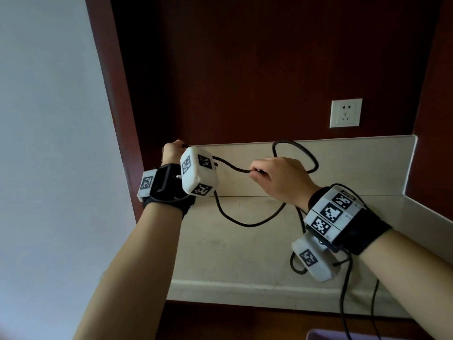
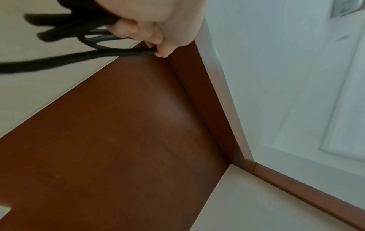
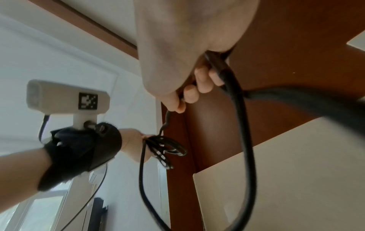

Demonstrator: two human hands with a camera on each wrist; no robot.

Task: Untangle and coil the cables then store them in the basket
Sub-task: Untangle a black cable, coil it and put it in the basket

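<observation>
A thin black rubber-sheathed cable (image 1: 247,223) is held in the air above a pale stone counter (image 1: 232,253), stretched between two hands. The left hand (image 1: 171,150) is closed round a small bundle of finished loops (image 3: 168,148), gathered in the curled fingers (image 2: 138,31) at the counter's left end. The right hand (image 1: 277,177) pinches the free run of cable between thumb and curled fingers (image 3: 203,84), a short way to the right. From that pinch one slack length sags to the counter, while a loose loop stands against the pale upstand (image 1: 343,153) behind. No basket can be identified in any view.

Likely faults: the bundle may spring open if the left grip is relaxed while the next turn is laid on — the sheath looks stiff. The rear loop may twist into a kink if it is drawn in without being rotated.

Room is confined on the left by the dark red-brown wooden panel (image 1: 127,119) and behind by the upstand and a white wall socket (image 1: 345,113); open counter lies to the right and toward the front edge.
</observation>
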